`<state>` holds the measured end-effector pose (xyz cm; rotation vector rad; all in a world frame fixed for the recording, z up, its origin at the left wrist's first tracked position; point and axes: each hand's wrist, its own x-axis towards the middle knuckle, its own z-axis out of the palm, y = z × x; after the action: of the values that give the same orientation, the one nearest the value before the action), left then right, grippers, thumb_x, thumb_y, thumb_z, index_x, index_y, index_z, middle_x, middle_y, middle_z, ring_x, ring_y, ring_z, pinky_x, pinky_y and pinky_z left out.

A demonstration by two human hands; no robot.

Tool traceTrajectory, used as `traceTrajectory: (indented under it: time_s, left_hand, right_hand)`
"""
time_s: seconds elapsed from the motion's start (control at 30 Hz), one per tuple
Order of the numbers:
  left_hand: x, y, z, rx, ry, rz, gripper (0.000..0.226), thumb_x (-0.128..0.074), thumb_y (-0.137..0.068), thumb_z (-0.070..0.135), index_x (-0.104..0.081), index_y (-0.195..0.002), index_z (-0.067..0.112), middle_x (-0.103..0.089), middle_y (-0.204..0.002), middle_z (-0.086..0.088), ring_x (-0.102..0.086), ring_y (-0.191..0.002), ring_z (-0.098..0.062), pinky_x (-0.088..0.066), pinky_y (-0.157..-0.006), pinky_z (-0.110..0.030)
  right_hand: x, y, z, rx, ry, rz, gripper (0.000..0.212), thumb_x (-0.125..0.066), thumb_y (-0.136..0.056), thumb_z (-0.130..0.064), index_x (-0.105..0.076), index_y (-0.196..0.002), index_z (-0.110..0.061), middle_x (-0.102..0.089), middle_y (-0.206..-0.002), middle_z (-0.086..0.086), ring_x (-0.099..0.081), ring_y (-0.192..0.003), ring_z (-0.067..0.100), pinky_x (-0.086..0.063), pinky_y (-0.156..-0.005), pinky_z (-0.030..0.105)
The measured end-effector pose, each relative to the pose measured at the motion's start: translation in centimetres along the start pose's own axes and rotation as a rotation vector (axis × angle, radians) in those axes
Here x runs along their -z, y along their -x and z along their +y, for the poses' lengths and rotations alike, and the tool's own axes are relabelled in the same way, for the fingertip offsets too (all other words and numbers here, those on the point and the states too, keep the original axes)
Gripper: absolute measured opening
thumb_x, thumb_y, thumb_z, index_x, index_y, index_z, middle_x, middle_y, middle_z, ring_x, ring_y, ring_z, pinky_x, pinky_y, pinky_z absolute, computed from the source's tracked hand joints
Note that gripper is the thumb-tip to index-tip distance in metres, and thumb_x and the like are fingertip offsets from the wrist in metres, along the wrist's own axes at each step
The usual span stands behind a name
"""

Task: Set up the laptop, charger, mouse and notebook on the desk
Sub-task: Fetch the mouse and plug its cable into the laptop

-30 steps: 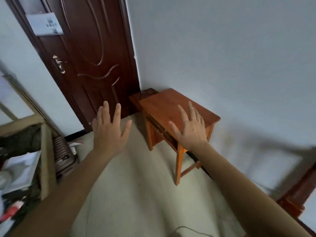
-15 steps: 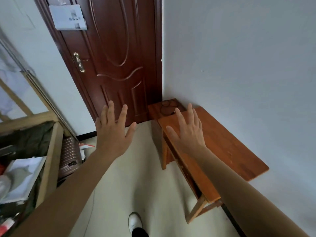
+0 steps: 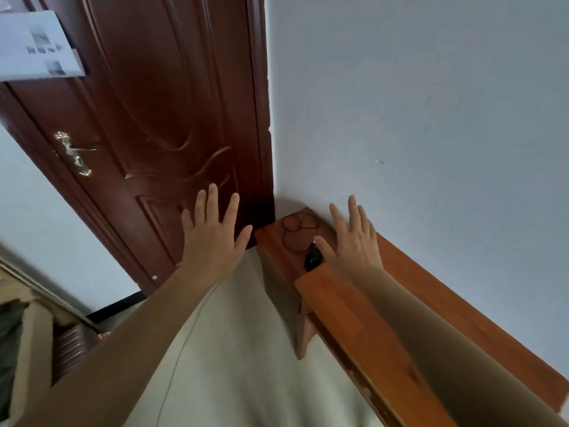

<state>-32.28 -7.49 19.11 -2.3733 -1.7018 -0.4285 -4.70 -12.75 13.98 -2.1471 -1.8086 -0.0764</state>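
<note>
Desk hugs the wall, open floor beside.

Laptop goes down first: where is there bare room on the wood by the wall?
The desk shows bare wood between the right forearm and the wall, and along its front edge; the forearm hides the rest. The low corner stand is crowded: a black mouse and coiled cable lie by the right hand.

Corner by a closed door
Dark wooden door upper left, pale wall upper right, orange wooden desk lower right, cream floor bottom centre.
</note>
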Motion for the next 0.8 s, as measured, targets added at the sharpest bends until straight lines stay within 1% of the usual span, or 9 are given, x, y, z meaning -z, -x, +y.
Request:
traceTrajectory:
  time_s: [0.1,0.23,0.3,0.4,0.47,0.5,0.6,0.7,0.8]
  left_hand:
    - [-2.7,-5.1,-0.4,-0.022,0.011,-0.038,0.072,-0.029,-0.096,0.059,-0.021,-0.156,0.02,-0.008,-0.163,-0.022,-0.009,-0.149,-0.04,-0.025,-0.112,-0.065]
    - [-7.7,-12.0,-0.8,-0.07,-0.012,-0.124,0.076,-0.021,-0.095,0.065,-0.011,-0.158,0.024,0.001,-0.164,-0.019,-0.003,-0.15,-0.037,-0.023,-0.112,-0.064]
    - [-9.9,-15.5,-1.0,-0.092,-0.026,-0.15,0.076,-0.021,-0.095,0.065,-0.009,-0.158,0.024,0.003,-0.164,-0.019,-0.001,-0.15,-0.037,-0.023,-0.112,-0.064]
    - [-12.9,-20.9,-1.3,-0.109,-0.049,-0.206,0.074,-0.022,-0.096,0.063,-0.008,-0.158,0.024,0.006,-0.164,-0.017,0.0,-0.15,-0.037,-0.021,-0.113,-0.064]
    - [-14.1,-23.7,-1.3,-0.127,-0.062,-0.254,0.075,-0.02,-0.096,0.065,-0.006,-0.158,0.025,0.007,-0.165,-0.016,0.001,-0.151,-0.035,-0.02,-0.114,-0.063]
    - [-15.2,-26.9,-0.9,-0.172,-0.084,-0.26,0.076,-0.019,-0.095,0.066,-0.006,-0.158,0.025,0.006,-0.165,-0.016,0.001,-0.151,-0.035,-0.021,-0.114,-0.063]
    - [-16.7,-30.3,-0.5,-0.219,-0.092,-0.255,0.076,-0.017,-0.095,0.067,-0.006,-0.158,0.026,0.004,-0.165,-0.015,-0.001,-0.15,-0.035,-0.022,-0.113,-0.062]
    - [-19.8,-34.6,0.2,-0.262,-0.062,-0.297,0.077,-0.016,-0.094,0.067,-0.005,-0.158,0.025,0.005,-0.165,-0.015,0.0,-0.151,-0.034,-0.021,-0.114,-0.063]
    - [-22.9,-38.0,1.2,-0.358,-0.05,-0.338,0.077,-0.016,-0.094,0.067,-0.005,-0.157,0.025,0.004,-0.165,-0.016,0.0,-0.15,-0.035,-0.021,-0.113,-0.063]
  right_hand:
    - [-1.3,-4.2,0.5,-0.033,0.001,-0.021,0.073,-0.03,-0.099,-0.066,-0.007,-0.158,-0.031,0.005,-0.169,0.011,-0.002,-0.155,0.036,-0.016,-0.122,0.054]
    - [-4.3,-11.0,1.3,-0.101,-0.032,-0.038,0.071,-0.033,-0.101,-0.06,-0.01,-0.16,-0.027,0.001,-0.169,0.013,-0.005,-0.155,0.036,-0.019,-0.122,0.053]
    - [-6.1,-14.2,1.8,-0.124,-0.066,-0.053,0.071,-0.037,-0.101,-0.056,-0.009,-0.16,-0.027,0.0,-0.169,0.013,-0.007,-0.154,0.036,-0.021,-0.121,0.053]
    - [-8.5,-18.9,2.9,-0.156,-0.107,-0.114,0.071,-0.043,-0.101,-0.051,-0.011,-0.16,-0.025,-0.007,-0.168,0.014,-0.013,-0.153,0.036,-0.027,-0.119,0.053]
    - [-9.4,-21.3,3.4,-0.191,-0.134,-0.171,0.069,-0.043,-0.101,-0.05,-0.017,-0.159,-0.024,-0.015,-0.166,0.013,-0.019,-0.151,0.034,-0.031,-0.117,0.052]
    - [-10.0,-23.9,4.2,-0.218,-0.146,-0.177,0.066,-0.044,-0.102,-0.049,-0.021,-0.158,-0.022,-0.021,-0.165,0.012,-0.023,-0.15,0.033,-0.034,-0.115,0.051]
    - [-10.3,-26.8,4.9,-0.226,-0.133,-0.19,0.06,-0.046,-0.102,-0.046,-0.034,-0.153,-0.018,-0.04,-0.155,0.01,-0.036,-0.142,0.03,-0.041,-0.108,0.047]
    - [-11.5,-29.8,6.2,-0.29,-0.132,-0.224,0.056,-0.046,-0.102,-0.045,-0.04,-0.15,-0.018,-0.045,-0.15,0.008,-0.04,-0.138,0.029,-0.043,-0.105,0.045]
    - [-12.6,-31.9,7.6,-0.363,-0.13,-0.237,0.05,-0.048,-0.101,-0.043,-0.046,-0.146,-0.02,-0.05,-0.146,0.006,-0.045,-0.134,0.028,-0.044,-0.102,0.043]
